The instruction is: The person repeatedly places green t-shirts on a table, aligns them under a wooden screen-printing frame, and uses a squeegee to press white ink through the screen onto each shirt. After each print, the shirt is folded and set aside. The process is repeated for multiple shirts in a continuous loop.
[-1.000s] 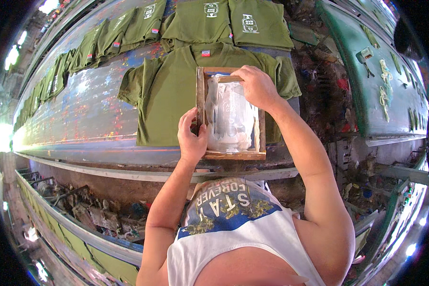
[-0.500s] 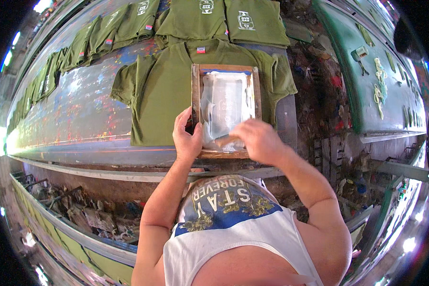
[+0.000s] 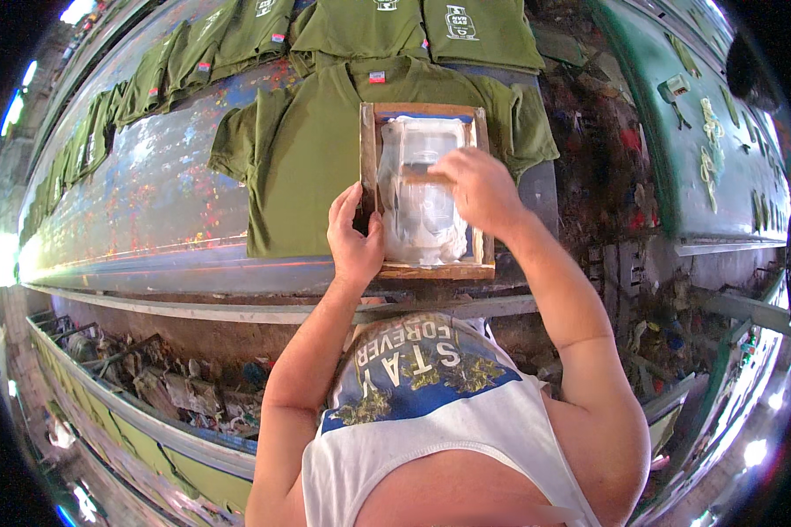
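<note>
An olive-green T-shirt (image 3: 299, 167) lies flat on the long table in front of me. On its right half rests a wooden screen-printing frame (image 3: 368, 145), with white ink smeared over the mesh inside. My left hand (image 3: 357, 241) grips the frame's left side near its lower corner. Inside the frame, my right hand (image 3: 483, 193) is closed on a small squeegee (image 3: 424, 176) with a brown edge, set crosswise on the mesh about halfway up. Part of the squeegee is hidden under my fingers.
More olive T-shirts (image 3: 351, 35) with white prints lie along the table's far side. The paint-spotted table (image 3: 176, 193) stretches left, its near edge a metal rail (image 3: 193, 305). A green table (image 3: 677, 176) at right bears string (image 3: 710, 158). Debris covers the floor between them.
My right hand has pushed the squeegee from the near end of the mesh away from me to about its middle. My left hand stays on the frame. The view has shifted slightly.
</note>
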### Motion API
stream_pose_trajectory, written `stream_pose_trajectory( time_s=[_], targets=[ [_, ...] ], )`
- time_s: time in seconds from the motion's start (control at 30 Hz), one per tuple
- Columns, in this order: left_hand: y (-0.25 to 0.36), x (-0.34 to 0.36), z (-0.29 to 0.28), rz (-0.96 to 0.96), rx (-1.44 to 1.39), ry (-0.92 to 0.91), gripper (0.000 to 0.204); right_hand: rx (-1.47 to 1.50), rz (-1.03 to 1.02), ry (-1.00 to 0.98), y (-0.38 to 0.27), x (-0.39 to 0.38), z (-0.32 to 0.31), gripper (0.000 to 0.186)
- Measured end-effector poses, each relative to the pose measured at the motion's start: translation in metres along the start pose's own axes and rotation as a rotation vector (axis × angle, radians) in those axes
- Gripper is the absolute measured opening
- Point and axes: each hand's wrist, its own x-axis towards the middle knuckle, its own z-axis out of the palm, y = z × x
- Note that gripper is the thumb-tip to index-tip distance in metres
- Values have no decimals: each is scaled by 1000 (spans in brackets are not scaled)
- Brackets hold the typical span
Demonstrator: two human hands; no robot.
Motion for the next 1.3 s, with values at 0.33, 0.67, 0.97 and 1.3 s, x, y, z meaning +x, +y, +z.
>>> stream_pose_trajectory(
  time_s=[0.33, 0.67, 0.97, 1.3],
  targets=[
    [0, 0, 2, -17, 44, -20, 64, 58, 22, -18, -89, -102, 8, 31],
    [12, -7, -8, 239, 2, 34, 35, 191, 99, 163, -89, -123, -8, 27],
    [14, 1, -66, 207, -175, 131, 35, 146, 262, 590, -74, -130, -32, 9],
    [-109, -11, -341, -215, -216, 814, 41, 38, 525, 564, -46, -163, -3, 10]
  ],
)
